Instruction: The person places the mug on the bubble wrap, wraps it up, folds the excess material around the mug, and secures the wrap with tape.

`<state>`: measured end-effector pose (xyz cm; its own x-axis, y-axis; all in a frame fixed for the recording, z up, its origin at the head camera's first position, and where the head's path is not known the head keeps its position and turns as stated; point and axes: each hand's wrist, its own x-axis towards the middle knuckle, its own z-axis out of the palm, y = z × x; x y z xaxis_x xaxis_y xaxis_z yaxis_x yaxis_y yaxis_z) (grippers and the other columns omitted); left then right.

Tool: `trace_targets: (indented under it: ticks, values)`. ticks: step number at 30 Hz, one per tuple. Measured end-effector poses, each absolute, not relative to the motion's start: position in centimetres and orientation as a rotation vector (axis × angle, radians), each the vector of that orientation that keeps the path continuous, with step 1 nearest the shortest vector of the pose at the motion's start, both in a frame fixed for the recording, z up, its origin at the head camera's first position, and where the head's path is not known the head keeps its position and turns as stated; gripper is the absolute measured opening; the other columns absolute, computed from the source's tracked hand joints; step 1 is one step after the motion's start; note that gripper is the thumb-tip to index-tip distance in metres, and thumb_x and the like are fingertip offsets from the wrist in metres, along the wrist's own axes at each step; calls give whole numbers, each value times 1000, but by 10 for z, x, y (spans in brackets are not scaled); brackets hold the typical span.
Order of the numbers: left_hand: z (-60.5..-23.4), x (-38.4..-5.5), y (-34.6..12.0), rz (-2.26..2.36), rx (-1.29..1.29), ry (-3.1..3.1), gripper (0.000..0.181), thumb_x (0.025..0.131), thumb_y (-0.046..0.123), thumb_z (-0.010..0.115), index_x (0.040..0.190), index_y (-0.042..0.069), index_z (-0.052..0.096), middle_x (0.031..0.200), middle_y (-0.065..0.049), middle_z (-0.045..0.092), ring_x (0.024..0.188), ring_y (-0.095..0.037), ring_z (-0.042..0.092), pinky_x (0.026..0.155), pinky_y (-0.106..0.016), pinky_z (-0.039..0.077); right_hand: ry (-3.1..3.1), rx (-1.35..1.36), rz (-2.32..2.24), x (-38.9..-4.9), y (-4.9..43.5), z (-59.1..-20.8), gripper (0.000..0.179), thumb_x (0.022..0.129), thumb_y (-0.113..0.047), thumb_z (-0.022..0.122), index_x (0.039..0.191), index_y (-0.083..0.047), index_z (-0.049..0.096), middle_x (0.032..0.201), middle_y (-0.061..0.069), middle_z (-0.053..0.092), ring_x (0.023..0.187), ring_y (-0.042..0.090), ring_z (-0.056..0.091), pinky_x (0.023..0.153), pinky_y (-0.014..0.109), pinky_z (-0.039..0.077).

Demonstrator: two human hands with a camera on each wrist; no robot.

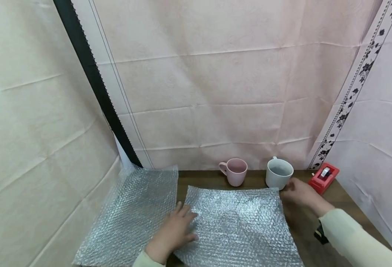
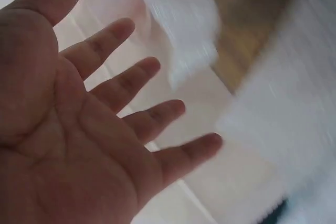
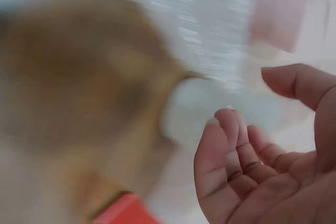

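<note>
Two sheets of bubble wrap lie side by side: the left sheet [image 1: 132, 211] and the right sheet [image 1: 242, 226]. With fingers spread, my left hand [image 1: 174, 231] is over the gap between them, near the right sheet's left edge; the left wrist view shows its bare palm [image 2: 79, 124]. Close beside a white mug [image 1: 277, 178] is my right hand [image 1: 302, 193]. In the right wrist view its fingers bend loosely and the thumb stands apart, holding nothing, with the blurred mug [image 3: 191, 108] behind; whether they touch cannot be told.
A pink mug [image 1: 236, 174] stands left of the white one at the back of the wooden table [image 1: 341, 207]. To the right lies a red tape dispenser [image 1: 324, 178]. Pale cloth walls [image 1: 216, 92] enclose the table at the back and both sides.
</note>
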<state>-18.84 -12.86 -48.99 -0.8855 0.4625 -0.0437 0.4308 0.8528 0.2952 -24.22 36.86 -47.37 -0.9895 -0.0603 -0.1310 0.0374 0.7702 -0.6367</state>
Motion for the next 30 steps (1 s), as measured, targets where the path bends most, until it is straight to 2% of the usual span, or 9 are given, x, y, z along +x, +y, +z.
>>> trace_targets:
  ticks: [2, 3, 8, 10, 14, 15, 20, 24, 30]
  values:
    - [-492, -191, -113, 353, 781, 2885, 76, 85, 50, 97, 151, 23, 72, 175, -12, 55, 166, -56, 42, 123, -87, 40, 2891, -116, -1003, -265, 360, -466, 61, 98, -24, 80, 136, 18, 60, 122, 37, 75, 106, 44, 75, 86, 55, 65]
    - [-494, -192, -107, 315, 809, 2873, 78, 82, 52, 98, 151, 25, 72, 175, -10, 56, 166, -54, 42, 124, -85, 41, 2929, -169, -998, -278, 356, -468, 59, 97, -25, 82, 134, 17, 62, 120, 35, 77, 105, 43, 76, 85, 52, 65]
    - [-504, -197, -94, 293, 839, 2794, 84, 74, 49, 104, 150, 34, 73, 173, -5, 58, 162, -56, 47, 122, -84, 44, 3027, -357, -928, -331, 329, -499, 70, 95, -42, 88, 134, 11, 66, 119, 31, 77, 104, 40, 77, 82, 44, 64]
    - [-510, -198, -94, 320, 826, 2751, 85, 73, 48, 106, 151, 39, 71, 172, -3, 59, 159, -58, 50, 118, -86, 46, 2959, -365, -976, -331, 308, -495, 76, 95, -42, 89, 141, 12, 62, 129, 35, 74, 117, 48, 74, 95, 53, 63]
    - [-519, -200, -97, 346, 810, 2697, 83, 74, 49, 105, 150, 47, 70, 173, 2, 57, 157, -55, 52, 110, -86, 51, 2924, -402, -1063, -318, 264, -474, 77, 89, -27, 92, 145, 15, 59, 138, 36, 71, 127, 52, 70, 105, 63, 60]
    - [-520, -201, -98, 332, 823, 2704, 83, 74, 51, 105, 149, 47, 71, 172, 3, 57, 157, -52, 53, 108, -85, 53, 2911, -387, -1072, -315, 255, -465, 81, 88, -23, 92, 150, 16, 55, 144, 38, 68, 132, 53, 68, 110, 66, 58]
    - [-523, -204, -95, 281, 885, 2760, 87, 68, 57, 106, 148, 48, 72, 169, 4, 59, 153, -50, 57, 103, -80, 59, 3001, -286, -987, -321, 232, -456, 93, 90, -22, 89, 160, 17, 42, 154, 41, 59, 137, 52, 66, 114, 65, 56]
    - [-522, -205, -93, 278, 889, 2779, 90, 65, 58, 107, 148, 47, 73, 168, 3, 60, 153, -52, 58, 105, -79, 59, 3009, -289, -1016, -335, 225, -458, 92, 89, -22, 90, 160, 17, 45, 153, 40, 61, 136, 51, 65, 116, 65, 55]
    - [-525, -204, -93, 275, 888, 2775, 89, 64, 59, 106, 147, 47, 74, 165, 2, 63, 151, -50, 59, 106, -78, 60, 2998, -298, -1067, -344, 222, -471, 90, 88, -21, 94, 157, 14, 48, 146, 35, 66, 129, 48, 69, 112, 62, 58]
